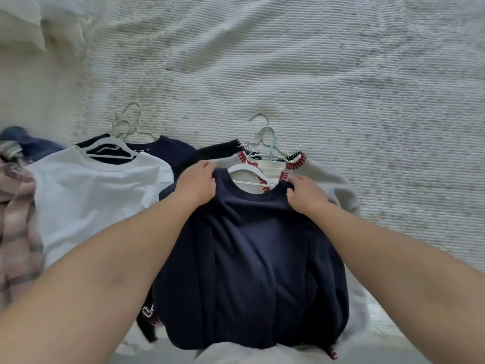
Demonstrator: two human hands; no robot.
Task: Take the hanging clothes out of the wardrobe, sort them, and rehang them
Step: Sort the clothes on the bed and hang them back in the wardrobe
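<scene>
Navy top point(252, 258) gripped by both hands point(195, 183).

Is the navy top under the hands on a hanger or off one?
On one: the white hanger shows inside the neckline of the navy top, which lies spread on the bed.

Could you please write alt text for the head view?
Both hands, left and right, grip the shoulders of a navy top on a white hanger, atop other hung clothes on a bed. A white shirt lies to its left.
</scene>
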